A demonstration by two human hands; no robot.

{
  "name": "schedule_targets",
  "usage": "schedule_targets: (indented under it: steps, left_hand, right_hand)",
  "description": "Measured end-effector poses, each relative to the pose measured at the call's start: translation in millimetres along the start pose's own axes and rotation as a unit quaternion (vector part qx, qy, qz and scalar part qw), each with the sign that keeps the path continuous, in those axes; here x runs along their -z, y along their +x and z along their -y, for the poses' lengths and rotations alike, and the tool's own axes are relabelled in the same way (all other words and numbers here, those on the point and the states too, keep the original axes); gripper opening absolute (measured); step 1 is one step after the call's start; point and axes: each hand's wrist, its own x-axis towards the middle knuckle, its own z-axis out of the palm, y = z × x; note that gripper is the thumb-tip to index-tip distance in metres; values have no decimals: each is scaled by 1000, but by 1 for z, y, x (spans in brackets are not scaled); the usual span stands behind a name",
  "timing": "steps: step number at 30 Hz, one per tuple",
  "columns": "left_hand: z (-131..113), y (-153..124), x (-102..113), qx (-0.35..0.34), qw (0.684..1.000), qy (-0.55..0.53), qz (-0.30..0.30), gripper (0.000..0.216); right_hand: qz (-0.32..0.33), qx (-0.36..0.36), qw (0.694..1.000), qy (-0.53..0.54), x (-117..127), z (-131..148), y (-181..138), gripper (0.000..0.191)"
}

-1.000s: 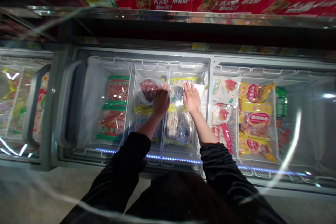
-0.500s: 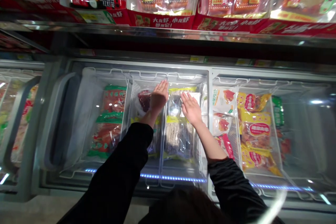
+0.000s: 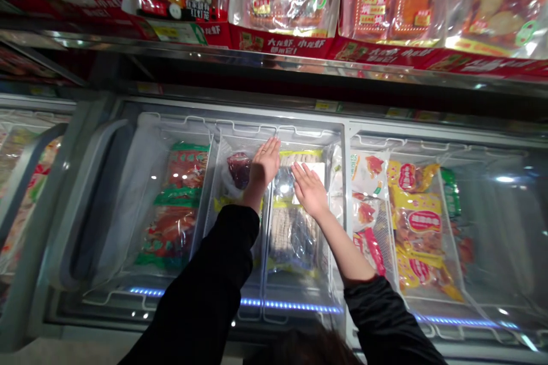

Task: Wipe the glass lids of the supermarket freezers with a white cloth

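Note:
My left hand (image 3: pixel 265 164) is stretched out flat, palm down, over the clear freezer lid (image 3: pixel 295 288), with a ring on one finger. Beneath and beside it lies a dark red packaged food (image 3: pixel 238 169) in clear wrap. To its right my right hand (image 3: pixel 310 191) is also flat, fingers extended, over a white label (image 3: pixel 317 171) and a clear yellow-edged bag of pale food (image 3: pixel 285 234). Both palms appear to rest on the lid; the contact itself is hidden. Neither hand holds anything.
Green-and-red food bags (image 3: pixel 171 228) lie in the left basket. Yellow bags (image 3: pixel 417 221) and white bags (image 3: pixel 367 174) are under the right-hand lid. A curved grey handle (image 3: pixel 64 228) stands at the left. A metal-edged shelf (image 3: pixel 274 60) with packaged goods overhangs the back.
The view has shifted slightly, so the shelf sits lower and further right. My two hands are a little closer together, both still flat over the lid.

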Motion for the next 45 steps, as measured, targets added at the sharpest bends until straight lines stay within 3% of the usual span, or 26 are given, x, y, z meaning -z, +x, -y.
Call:
schedule_targets:
  steps: [5, 8, 13, 17, 19, 22, 25, 27, 30, 34, 38, 43, 45]
  left_hand:
    - [2, 3, -4, 1, 1000, 9, -1, 54]
    - [3, 5, -5, -3, 1000, 13, 6, 55]
    - [1, 5, 2, -2, 999, 26, 37, 54]
    - [-2, 5, 6, 5, 999, 31, 42, 52]
    - [-2, 5, 5, 5, 999, 31, 37, 52]
    - [-3, 5, 3, 1, 999, 30, 27, 51]
    - [-2, 5, 1, 1, 999, 31, 22, 51]
    - [-1, 5, 1, 1, 999, 31, 20, 51]
    - [-1, 5, 2, 2, 999, 30, 18, 50]
    - [-1, 4, 1, 2, 1000, 24, 16, 50]
    - [-1, 4, 0, 5, 1000, 25, 9, 49]
    - [-2, 4, 1, 4, 1000, 23, 0, 50]
    - [-3, 3, 2, 10, 1000, 21, 1, 50]
  right_hand:
    - [-63, -124, 990, -17, -9, 7, 39, 58]
    - [-62, -97, 993, -13, -16, 21, 61, 57]
    - [-13, 21, 1000, -7, -13, 12, 25, 55]
    - [-28, -38, 999, -23, -2, -17, 0, 55]
    - [-46, -98, 993, -36, 2, -27, 14, 57]
    - [-59, -157, 984, -56, 3, -26, 58, 58]
    - [-46, -131, 989, -56, -1, -11, 98, 58]
    - [-45, -94, 993, -50, -4, 0, 107, 57]
    - [-34, -19, 998, -42, -8, 9, 88, 56]
    - [-3, 70, 997, -40, -7, 4, 33, 54]
    - [-12, 76, 996, -53, 0, -21, 13, 53]
    - [-68, -37, 994, -74, 2, -31, 79, 56]
    - [-59, -29, 995, -75, -1, -21, 107, 57]
